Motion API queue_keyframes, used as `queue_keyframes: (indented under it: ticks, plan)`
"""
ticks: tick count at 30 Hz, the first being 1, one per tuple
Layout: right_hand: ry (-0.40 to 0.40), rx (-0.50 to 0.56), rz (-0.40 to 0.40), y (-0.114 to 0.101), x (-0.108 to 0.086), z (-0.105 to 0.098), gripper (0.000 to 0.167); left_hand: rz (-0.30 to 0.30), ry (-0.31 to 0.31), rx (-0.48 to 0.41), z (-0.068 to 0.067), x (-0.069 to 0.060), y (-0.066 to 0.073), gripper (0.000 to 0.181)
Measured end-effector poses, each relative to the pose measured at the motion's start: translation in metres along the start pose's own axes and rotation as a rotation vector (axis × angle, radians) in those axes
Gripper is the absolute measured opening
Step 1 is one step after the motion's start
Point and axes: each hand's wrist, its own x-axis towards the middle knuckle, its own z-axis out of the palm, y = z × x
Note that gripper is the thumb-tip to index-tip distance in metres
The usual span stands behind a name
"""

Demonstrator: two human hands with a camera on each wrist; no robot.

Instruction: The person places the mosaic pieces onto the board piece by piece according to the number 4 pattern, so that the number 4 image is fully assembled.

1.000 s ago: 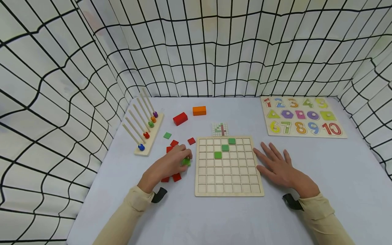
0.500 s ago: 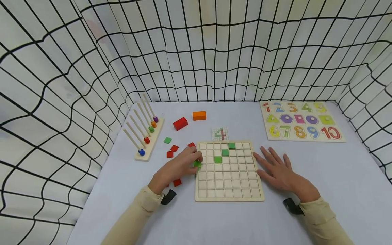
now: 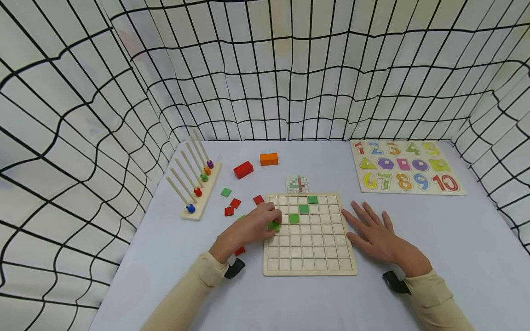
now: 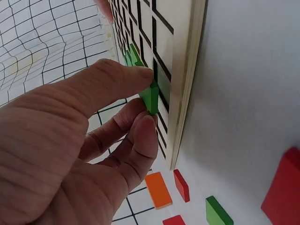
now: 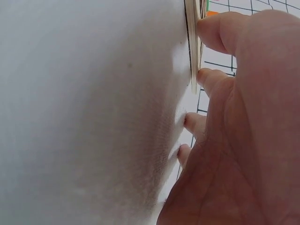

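Observation:
A wooden grid board (image 3: 310,252) lies in the middle of the table, with green tiles (image 3: 294,219) in three of its cells on a diagonal. My left hand (image 3: 250,226) is over the board's left edge, pinching a green tile (image 4: 151,97) between thumb and fingers. In the left wrist view that tile is tilted close above the cells. My right hand (image 3: 377,236) rests with fingers spread at the board's right edge; in the right wrist view its thumb (image 5: 222,32) and forefinger touch the edge. A small pattern card (image 3: 296,183) lies just behind the board.
Several loose red tiles (image 3: 229,211) and a green tile (image 3: 225,192) lie left of the board. Behind them are a red block (image 3: 243,170) and an orange block (image 3: 269,159). A peg rack (image 3: 200,193) stands far left, a number puzzle (image 3: 407,166) back right. Netting (image 3: 256,87) encloses the table.
My left hand has carried the green tile rightward from the loose pile to over the board's left columns. The right hand has stayed at the board's edge. The head view has tilted slightly.

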Motion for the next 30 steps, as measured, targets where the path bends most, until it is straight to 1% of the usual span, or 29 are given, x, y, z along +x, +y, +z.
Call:
queue_keyframes:
  ticks: [7,15,19,26,30]
  plan:
    - [-0.006,0.001,-0.003,0.0,-0.001,0.001,0.067,0.042,-0.036,-0.021,0.006,0.009,0.002,0.013]
    - [-0.016,0.001,0.003,0.001,0.0,0.0,0.067,0.048,-0.062,-0.034,0.008,0.019,0.009,0.012]
    - [-0.019,0.007,0.001,0.0,0.0,-0.001,0.067,0.037,-0.068,-0.042,0.007,0.02,0.011,0.015]
    - [-0.018,-0.005,-0.003,0.0,0.0,-0.001,0.068,-0.001,-0.063,-0.069,0.007,0.02,0.012,0.011]
    - [-0.016,0.0,-0.001,0.001,-0.001,-0.001,0.068,-0.002,-0.063,-0.071,0.007,0.019,0.012,0.012]
